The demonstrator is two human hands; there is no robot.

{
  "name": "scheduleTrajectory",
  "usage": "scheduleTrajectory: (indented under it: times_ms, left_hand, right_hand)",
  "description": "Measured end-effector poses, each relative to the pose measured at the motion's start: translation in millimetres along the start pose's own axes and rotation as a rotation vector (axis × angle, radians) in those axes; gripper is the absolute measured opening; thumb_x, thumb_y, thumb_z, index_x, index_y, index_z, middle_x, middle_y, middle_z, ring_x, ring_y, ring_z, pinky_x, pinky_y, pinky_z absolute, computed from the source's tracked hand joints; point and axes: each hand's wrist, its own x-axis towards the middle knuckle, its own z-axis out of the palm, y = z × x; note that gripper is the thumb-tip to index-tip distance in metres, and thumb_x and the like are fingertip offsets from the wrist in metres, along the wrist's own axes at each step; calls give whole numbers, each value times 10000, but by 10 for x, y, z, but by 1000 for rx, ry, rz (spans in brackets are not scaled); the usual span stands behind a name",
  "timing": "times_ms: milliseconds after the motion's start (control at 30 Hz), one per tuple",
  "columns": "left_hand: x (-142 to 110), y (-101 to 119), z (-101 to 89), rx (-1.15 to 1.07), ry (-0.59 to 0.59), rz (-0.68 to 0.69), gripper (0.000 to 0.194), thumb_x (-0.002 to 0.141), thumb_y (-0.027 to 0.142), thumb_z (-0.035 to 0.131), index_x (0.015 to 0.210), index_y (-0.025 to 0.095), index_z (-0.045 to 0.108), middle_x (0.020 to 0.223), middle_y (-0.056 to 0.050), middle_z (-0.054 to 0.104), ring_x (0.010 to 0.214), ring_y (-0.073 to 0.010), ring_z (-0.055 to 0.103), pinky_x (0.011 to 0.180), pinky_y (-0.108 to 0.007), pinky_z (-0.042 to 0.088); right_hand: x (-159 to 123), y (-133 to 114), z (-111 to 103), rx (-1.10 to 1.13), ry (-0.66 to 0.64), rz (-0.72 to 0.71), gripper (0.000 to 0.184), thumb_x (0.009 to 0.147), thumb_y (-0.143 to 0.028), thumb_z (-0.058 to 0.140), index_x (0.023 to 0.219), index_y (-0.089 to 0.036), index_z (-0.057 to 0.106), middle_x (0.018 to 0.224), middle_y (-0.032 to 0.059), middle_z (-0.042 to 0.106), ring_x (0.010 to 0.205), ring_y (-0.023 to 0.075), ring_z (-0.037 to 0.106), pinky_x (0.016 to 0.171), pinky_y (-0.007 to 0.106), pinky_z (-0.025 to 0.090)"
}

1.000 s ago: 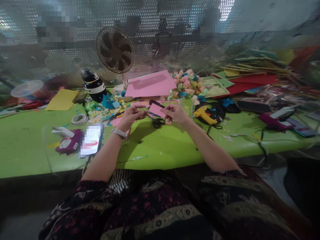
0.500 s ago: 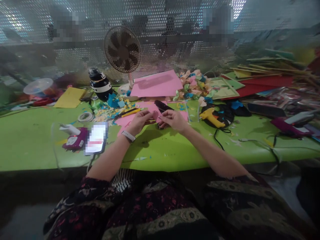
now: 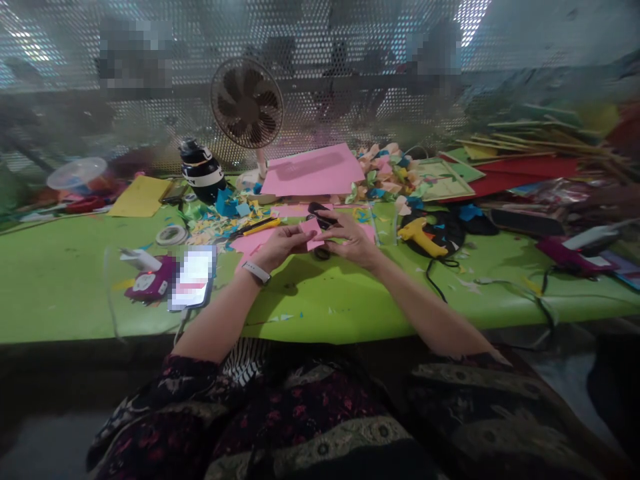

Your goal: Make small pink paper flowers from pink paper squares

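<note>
A small piece of pink paper [image 3: 311,229] is held up between my two hands, above the front-middle of the table. My left hand [image 3: 281,245] pinches its left side between thumb and fingers. From the right, my right hand [image 3: 354,240] has fingertips at the paper's right edge, the index finger raised a little away. Black scissor handles [image 3: 321,253] show partly under my right hand; the rest is hidden. Beyond the fingers lies a dark, longish object [image 3: 320,212] that I cannot make out. Pink paper [image 3: 250,241] lies beside my left hand, near a yellow cutter [image 3: 261,227].
A large pink sheet [image 3: 315,170] stands at the back beside paper flowers [image 3: 385,170] and a fan [image 3: 247,103]. A yellow glue gun [image 3: 424,237] rests on the right. Leftward are a phone [image 3: 193,277], a purple socket box [image 3: 149,280], a tape roll [image 3: 171,235] and a black bottle [image 3: 203,172].
My hands have come closer together, and the pink piece now looks smaller, apparently folded. My right hand's fingers have spread a little since half a second ago. The view shifted slightly.
</note>
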Motion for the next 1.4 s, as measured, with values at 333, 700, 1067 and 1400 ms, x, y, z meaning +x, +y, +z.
scheduleTrajectory:
  times_ms: [333, 700, 1067, 1400]
  left_hand:
    - [-22, -8, 137, 42, 28, 136, 482, 607, 516, 895, 879, 142, 760, 893, -69, 770, 807, -173, 719, 864, -351, 596]
    - [-47, -28, 108, -46, -102, 66, 294, 733, 324, 808, 951, 132, 761, 998, -113, 775, 969, -266, 742, 950, -439, 574]
    - [-36, -99, 160, 25, -99, 137, 483, 737, 581, 793, 975, 162, 774, 975, -85, 785, 938, -224, 749, 987, -434, 556]
    - [-29, -106, 166, 25, -82, 149, 486, 716, 599, 798, 919, 159, 768, 929, -74, 784, 891, -204, 750, 956, -417, 578]
  right_hand:
    - [-8, -171, 138, 241, 154, 209, 330, 869, -560, 669, 863, -238, 740, 1187, 100, 676, 1123, 242, 630, 963, 419, 539]
    - [2, -128, 189, 371, 207, 450, 533, 727, -718, 715, 845, -206, 627, 816, 42, 691, 732, 178, 644, 721, 343, 567]
    - [-6, -133, 199, 401, 217, 431, 446, 761, -635, 727, 847, -209, 625, 816, 44, 707, 730, 187, 676, 730, 366, 593]
    - [-8, -165, 191, 411, 206, 440, 419, 772, -608, 727, 844, -214, 603, 824, 39, 685, 731, 171, 655, 727, 342, 571]
